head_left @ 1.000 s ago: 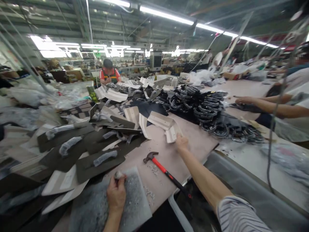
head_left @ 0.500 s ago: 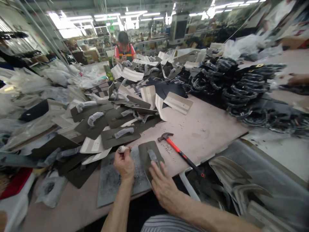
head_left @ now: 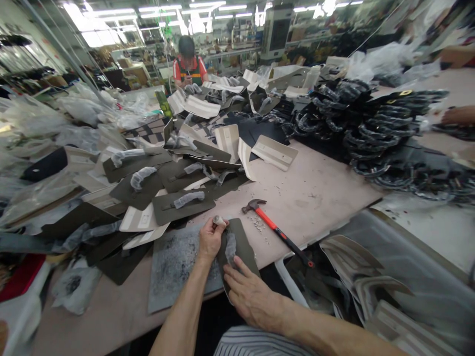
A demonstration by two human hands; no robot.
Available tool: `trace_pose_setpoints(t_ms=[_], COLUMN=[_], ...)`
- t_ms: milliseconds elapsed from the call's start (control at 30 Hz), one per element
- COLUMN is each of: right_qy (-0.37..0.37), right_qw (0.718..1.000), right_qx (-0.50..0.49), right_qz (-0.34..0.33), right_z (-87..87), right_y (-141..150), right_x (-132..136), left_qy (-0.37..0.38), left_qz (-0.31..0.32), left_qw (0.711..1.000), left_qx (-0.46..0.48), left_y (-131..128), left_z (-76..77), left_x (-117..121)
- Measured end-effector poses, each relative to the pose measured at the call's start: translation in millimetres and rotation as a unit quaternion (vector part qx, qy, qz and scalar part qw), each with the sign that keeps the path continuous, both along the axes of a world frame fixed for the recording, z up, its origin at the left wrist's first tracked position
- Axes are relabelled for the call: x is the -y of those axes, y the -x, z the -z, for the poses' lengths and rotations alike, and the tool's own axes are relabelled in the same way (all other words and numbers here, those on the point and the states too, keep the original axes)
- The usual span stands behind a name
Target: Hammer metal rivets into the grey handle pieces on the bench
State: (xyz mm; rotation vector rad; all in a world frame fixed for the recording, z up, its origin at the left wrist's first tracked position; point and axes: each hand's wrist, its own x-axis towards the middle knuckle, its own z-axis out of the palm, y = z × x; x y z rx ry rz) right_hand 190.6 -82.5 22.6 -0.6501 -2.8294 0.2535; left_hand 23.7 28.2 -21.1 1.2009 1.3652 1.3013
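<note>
My left hand (head_left: 210, 241) is closed in a pinch on a small whitish cylindrical piece (head_left: 218, 221), whose exact kind I cannot make out. It is at the far left corner of an olive flap panel (head_left: 243, 243) with a plastic-wrapped handle (head_left: 230, 245). My right hand (head_left: 254, 295) rests on the panel's near end, fingers stretched out over it just below the handle. Under my left forearm lies a worn grey board (head_left: 172, 259). A claw hammer (head_left: 274, 228) with a red and black handle lies to the right of the panel.
Similar olive panels (head_left: 183, 203) with wrapped handles pile up at the left. Black plastic-wrapped handles (head_left: 382, 133) are heaped at the right. A bin (head_left: 401, 247) with beige-backed panels stands at the lower right. Another person (head_left: 189, 64) sits across the table; someone's hand (head_left: 460, 115) shows at far right.
My left hand has moved right with the whitish piece, from above the grey board to the panel's far corner. My right hand has slid slightly down toward the panel's near end.
</note>
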Motion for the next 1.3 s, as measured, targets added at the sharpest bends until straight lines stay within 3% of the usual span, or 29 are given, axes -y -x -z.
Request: trace_pose_setpoints(t_ms=[100,167,233,333,433,500,667,833,967,1067,1133,1233,1300], right_qy=[0.057,0.075,0.063,0.017,-0.012,0.005,0.158,0.385,0.52,0.585,0.546,0.326,0.187], right_qw=[0.994,0.984,0.969,0.919,0.873,0.861,0.837,0.759,0.711,0.687,0.715,0.835,0.896], right_qx=[-0.086,-0.161,-0.22,-0.246,-0.176,-0.091,0.021,-0.081,-0.114,-0.132,-0.167,-0.203,-0.161], right_qz=[-0.042,-0.011,0.096,0.308,0.455,0.501,0.523,0.519,0.459,0.41,0.404,0.395,0.37], right_z=[-10.0,-13.6,-11.6,3.8,26.1,37.7,40.8,26.2,11.2,-10.2,-29.1,-55.4,-66.0], right_y=[-11.1,-20.2,-32.8,-59.9,-92.0,-109.2,-119.2,-109.5,-105.1,-96.5,-87.7,-75.8,-71.8], right_x=[0.3,-2.5,-12.4,-40.9,-71.7,-84.8,-92.9,-99.0,-103.5,-99.4,-91.7,-76.7,-68.5], left_qy=[0.003,0.004,0.004,0.006,0.009,0.002,-0.029,-0.07,-0.099,-0.098,-0.093,-0.091,-0.093], left_qz=[0.005,0.009,0.012,0.017,0.025,0.024,-0.009,-0.042,-0.007,0.022,0.032,0.041,0.045], left_qw=[1.0,1.0,1.0,1.0,0.999,0.998,0.99,0.975,0.968,0.973,0.976,0.976,0.975], left_qx=[-0.019,-0.024,-0.023,-0.026,-0.041,-0.062,-0.137,-0.205,-0.23,-0.206,-0.195,-0.193,-0.199], left_y=[1.1,1.3,1.0,0.5,0.3,-0.3,-6.6,-13.0,-11.9,-9.8,-8.9,-8.4,-8.3], left_z=[1.3,1.1,0.3,-1.9,-3.9,-4.1,-1.9,1.1,4.3,3.5,1.5,-0.8,-0.7], left_x=[1.7,2.5,3.0,3.2,2.9,2.8,4.6,10.6,13.8,12.7,11.5,10.8,11.2])
